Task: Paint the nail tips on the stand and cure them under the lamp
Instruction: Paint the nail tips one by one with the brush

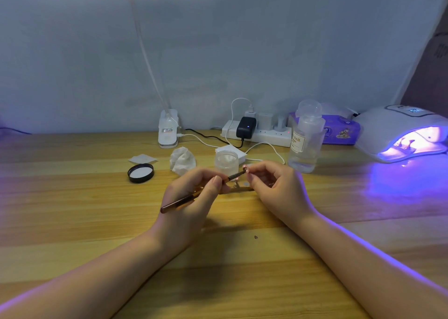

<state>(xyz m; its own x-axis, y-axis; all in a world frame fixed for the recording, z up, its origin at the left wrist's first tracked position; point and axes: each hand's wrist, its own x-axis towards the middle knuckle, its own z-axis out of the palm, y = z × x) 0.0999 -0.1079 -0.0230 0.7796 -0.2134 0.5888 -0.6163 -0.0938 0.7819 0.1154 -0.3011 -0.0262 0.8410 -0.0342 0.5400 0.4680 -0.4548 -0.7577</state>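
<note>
Pink nail tip (245, 168) at brush (206, 189) end

Lying open across the near wooden table (230, 282), interrupted only by two forearms. Crowding the mid-table strip: black jar lid (140, 172), crumpled tissue (182, 160), open clear jar (227, 161), left hand (191, 197) gripping a brush (194, 195), right hand (278, 187) pinching a nail tip (245, 168). Standing beside the right hand, a clear pump bottle (306, 139). Blocking the far right corner, the lit curing lamp (402, 134). Lining the rear edge: power strip (257, 134), lamp clamp (168, 130), trailing cables.
</note>
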